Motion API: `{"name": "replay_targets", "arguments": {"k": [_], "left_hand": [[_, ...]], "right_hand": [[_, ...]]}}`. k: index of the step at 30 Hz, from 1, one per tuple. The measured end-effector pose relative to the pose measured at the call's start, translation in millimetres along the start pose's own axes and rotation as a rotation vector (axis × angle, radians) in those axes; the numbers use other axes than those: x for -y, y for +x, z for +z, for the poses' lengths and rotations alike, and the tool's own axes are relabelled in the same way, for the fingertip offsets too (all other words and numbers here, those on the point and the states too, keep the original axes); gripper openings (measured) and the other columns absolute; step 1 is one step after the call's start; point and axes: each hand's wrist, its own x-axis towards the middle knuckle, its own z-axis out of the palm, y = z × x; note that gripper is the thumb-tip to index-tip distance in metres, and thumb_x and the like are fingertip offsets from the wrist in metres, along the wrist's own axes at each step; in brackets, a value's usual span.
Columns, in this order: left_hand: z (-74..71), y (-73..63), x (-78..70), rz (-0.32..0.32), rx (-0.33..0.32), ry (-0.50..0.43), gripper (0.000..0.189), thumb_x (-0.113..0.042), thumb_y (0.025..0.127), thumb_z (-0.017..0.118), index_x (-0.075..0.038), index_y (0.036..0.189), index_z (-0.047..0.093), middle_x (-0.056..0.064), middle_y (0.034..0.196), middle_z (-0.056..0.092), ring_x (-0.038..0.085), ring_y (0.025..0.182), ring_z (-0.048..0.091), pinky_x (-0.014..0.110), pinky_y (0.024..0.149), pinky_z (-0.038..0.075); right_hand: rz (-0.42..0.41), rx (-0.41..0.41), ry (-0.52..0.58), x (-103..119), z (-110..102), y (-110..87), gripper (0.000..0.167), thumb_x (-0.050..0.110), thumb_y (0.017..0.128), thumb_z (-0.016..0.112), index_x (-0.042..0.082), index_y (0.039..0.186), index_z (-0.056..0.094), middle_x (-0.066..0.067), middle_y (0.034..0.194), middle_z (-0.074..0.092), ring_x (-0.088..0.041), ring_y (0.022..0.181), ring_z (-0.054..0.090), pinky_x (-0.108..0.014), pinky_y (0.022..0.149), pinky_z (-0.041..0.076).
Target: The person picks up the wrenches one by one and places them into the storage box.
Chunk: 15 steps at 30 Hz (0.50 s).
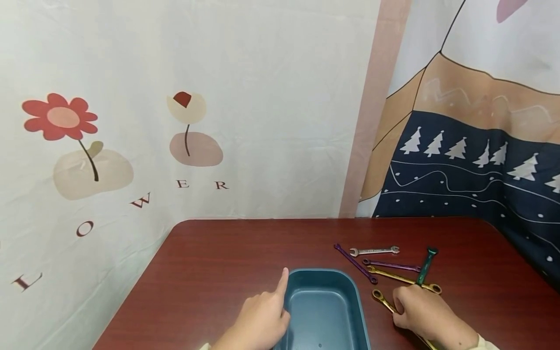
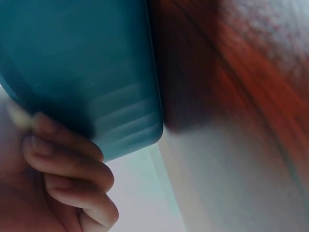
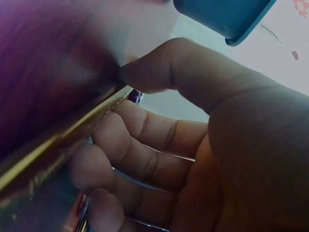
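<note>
A teal rectangular bin (image 1: 323, 311) stands at the table's front middle. My left hand (image 1: 260, 318) holds its left rim, thumb at the edge and index finger pointing forward. In the left wrist view the other fingers (image 2: 72, 164) curl against the bin's outer wall. To the right of the bin, my right hand (image 1: 426, 313) pinches a gold combination wrench (image 1: 385, 300) between thumb and fingers; its ring end shows beyond the hand. The right wrist view shows the wrench's shank (image 3: 63, 135) close to the table. Part of the wrench is hidden under the hand.
Past the right hand lie another gold wrench (image 1: 398, 277), a green wrench (image 1: 426, 267) across it, two purple wrenches (image 1: 355, 263) and a silver open-ended wrench (image 1: 374, 251). The dark red table (image 1: 236, 248) meets a printed curtain (image 1: 280, 97) at the back.
</note>
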Motion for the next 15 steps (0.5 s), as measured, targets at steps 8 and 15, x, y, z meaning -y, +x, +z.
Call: {"name": "replay_targets", "arguments": {"k": [8, 15], "left_hand": [[-0.8, -0.4, -0.3, 0.009, 0.001, 0.016, 0.087, -0.015, 0.084, 0.06, -0.009, 0.161, 0.019, -0.01, 0.047, 0.037, 0.008, 0.04, 0.029, 0.029, 0.04, 0.026], [-1.3, -0.5, -1.2, 0.005, 0.017, 0.025, 0.087, -0.016, 0.084, 0.06, -0.008, 0.161, 0.019, -0.01, 0.047, 0.038, 0.008, 0.04, 0.029, 0.029, 0.04, 0.026]], "right_hand": [[-0.041, 0.043, 0.074, -2.8, 0.7, 0.2, 0.025, 0.012, 0.077, 0.074, 0.014, 0.065, 0.053, 0.003, 0.054, 0.041, -0.009, 0.048, 0.031, -0.023, 0.048, 0.024], [-0.087, 0.049, 0.099, -6.5, 1.9, 0.8, 0.024, 0.012, 0.078, 0.075, 0.014, 0.065, 0.055, 0.003, 0.053, 0.042, -0.008, 0.048, 0.032, -0.022, 0.048, 0.026]]}}
